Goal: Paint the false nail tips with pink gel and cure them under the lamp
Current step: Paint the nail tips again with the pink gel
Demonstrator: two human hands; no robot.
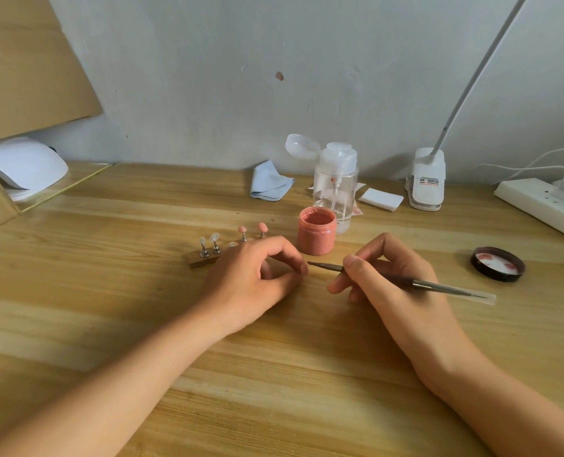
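In front of the open jar (316, 230), right hand (396, 282) pinching a brush (438, 285) between thumb and fingers. Left of the jar, nail tips (242, 229) on a stand (204, 259), two pink, two clear. Left hand (254, 278) curled over its end; grip impossible to tell.
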